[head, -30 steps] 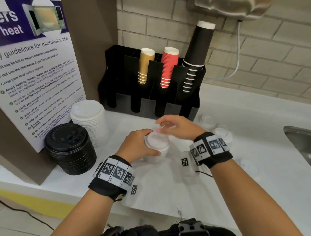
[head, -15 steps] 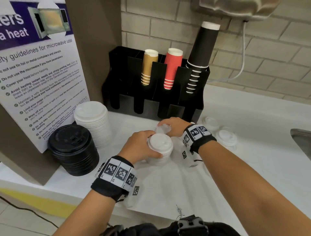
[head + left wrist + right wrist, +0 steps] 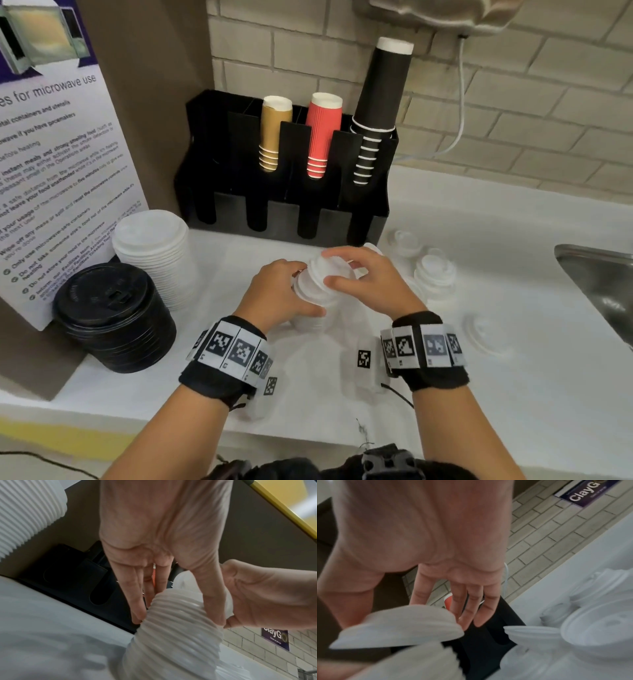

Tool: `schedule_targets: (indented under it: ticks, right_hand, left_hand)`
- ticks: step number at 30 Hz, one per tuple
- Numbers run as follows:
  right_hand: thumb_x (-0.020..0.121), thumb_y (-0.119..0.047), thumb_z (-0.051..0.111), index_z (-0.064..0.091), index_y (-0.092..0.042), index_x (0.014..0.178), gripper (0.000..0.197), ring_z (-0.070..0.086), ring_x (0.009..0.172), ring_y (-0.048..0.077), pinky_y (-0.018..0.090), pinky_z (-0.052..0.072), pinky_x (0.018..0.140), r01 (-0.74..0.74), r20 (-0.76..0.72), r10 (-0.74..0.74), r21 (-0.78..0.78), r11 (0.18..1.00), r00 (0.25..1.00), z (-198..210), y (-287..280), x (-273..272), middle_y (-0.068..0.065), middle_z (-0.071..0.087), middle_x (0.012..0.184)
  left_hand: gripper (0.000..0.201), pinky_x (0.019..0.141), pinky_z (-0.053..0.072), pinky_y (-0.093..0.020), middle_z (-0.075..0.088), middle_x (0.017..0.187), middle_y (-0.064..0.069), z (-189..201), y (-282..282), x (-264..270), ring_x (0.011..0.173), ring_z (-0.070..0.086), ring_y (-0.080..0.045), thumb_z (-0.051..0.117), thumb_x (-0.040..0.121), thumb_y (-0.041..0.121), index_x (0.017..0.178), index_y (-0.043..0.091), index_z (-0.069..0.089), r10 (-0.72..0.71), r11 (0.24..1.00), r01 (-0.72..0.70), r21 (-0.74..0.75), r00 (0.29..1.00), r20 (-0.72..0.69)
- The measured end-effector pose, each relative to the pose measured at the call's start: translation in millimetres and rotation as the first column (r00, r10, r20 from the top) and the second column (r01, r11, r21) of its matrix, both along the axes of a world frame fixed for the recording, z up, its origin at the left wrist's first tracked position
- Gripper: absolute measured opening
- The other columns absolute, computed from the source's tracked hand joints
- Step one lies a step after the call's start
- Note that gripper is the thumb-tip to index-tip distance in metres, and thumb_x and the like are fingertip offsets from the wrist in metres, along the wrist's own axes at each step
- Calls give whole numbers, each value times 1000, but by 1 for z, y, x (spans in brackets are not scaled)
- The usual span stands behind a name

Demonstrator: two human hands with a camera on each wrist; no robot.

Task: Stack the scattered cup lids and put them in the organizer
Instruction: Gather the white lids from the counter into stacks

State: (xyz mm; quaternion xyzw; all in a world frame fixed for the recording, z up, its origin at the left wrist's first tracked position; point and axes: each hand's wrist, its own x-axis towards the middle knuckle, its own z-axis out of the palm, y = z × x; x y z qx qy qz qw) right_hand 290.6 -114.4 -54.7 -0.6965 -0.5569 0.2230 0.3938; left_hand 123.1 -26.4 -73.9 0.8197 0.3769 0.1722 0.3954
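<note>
On the white counter stands a stack of small white lids [image 3: 310, 320], and my left hand [image 3: 301, 291] grips it from the left side. My right hand [image 3: 337, 270] pinches a single white lid [image 3: 318, 267] between thumb and fingers, tilted just over the stack's top. In the left wrist view my fingers [image 3: 212, 601] wrap the ribbed stack [image 3: 176, 635]. In the right wrist view the held lid [image 3: 406, 623] hovers above the stack [image 3: 412, 666]. The black organizer [image 3: 284, 212] stands behind them against the wall.
Loose white lids lie right of the hands: [image 3: 406, 240], a small pile [image 3: 435, 274] and one flat lid [image 3: 486, 334]. Large white lids [image 3: 154, 246] and black lids [image 3: 109, 308] stand stacked at left. Gold, red and black cups fill organizer slots. A steel sink [image 3: 603, 284] is at right.
My right hand left the stack's top, reached behind it toward the organizer, took a loose lid and brought it back above the stack. The left hand kept its grip on the stack.
</note>
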Motion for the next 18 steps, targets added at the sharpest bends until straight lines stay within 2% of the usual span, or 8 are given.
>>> schedule_targets:
  ticks: [2,4,6,9,14,16,18]
  right_hand:
    - [76,-24,78,69,-32,109,36,51,104,4,24,45,91,7,47,-8,25,1000,999,-6,0,-7,-11,64,112]
    - [75,-24,78,71,-30,109,35,50,109,5,26,44,93,18,75,-22,45,999,997,-10,0,-11,-10,66,113]
    - [74,-26,79,71,-31,109,36,51,110,6,23,42,94,22,94,-27,49,999,995,-13,1,-15,-6,65,113]
    - [74,-26,79,69,-33,108,36,50,107,4,11,38,90,21,103,-24,30,999,994,-14,2,-20,-2,63,115]
    - [74,-24,80,71,-26,110,38,49,105,5,1,32,86,22,146,-23,11,1000,989,-12,1,-26,0,60,115]
    - [73,-24,81,72,-25,110,38,48,105,5,2,33,86,18,163,-17,-2,1000,986,-10,1,-26,-1,57,114]
    - [72,-23,82,72,-24,109,38,49,104,7,7,35,88,18,155,-15,-17,1000,988,-9,1,-26,-1,55,113]
  left_hand:
    - [85,82,52,-29,61,101,14,1,-2,1,94,63,-14,92,55,34,131,22,56,8,1000,-8,-9,1000,11]
    - [109,88,50,-30,57,109,9,1,-3,2,103,62,-18,92,57,35,148,22,34,14,1000,-14,-20,1000,1]
    - [121,90,49,-31,57,113,6,2,-5,2,105,61,-18,91,58,34,154,24,18,13,1000,-13,-27,1000,6]
    - [126,84,48,-26,58,95,14,2,-6,2,95,62,-13,90,61,28,155,24,7,18,999,-17,-47,1000,23]
    - [125,81,48,-25,56,88,17,3,-6,3,90,63,-11,88,65,25,156,22,3,16,999,-15,-41,1000,6]
    - [124,81,46,-25,55,89,16,3,-7,3,92,61,-13,88,64,27,155,22,5,16,999,-16,-33,1000,-8]
    - [117,86,48,-29,57,98,13,5,-7,2,100,61,-17,88,63,28,154,21,16,14,999,-15,-34,1000,-20]
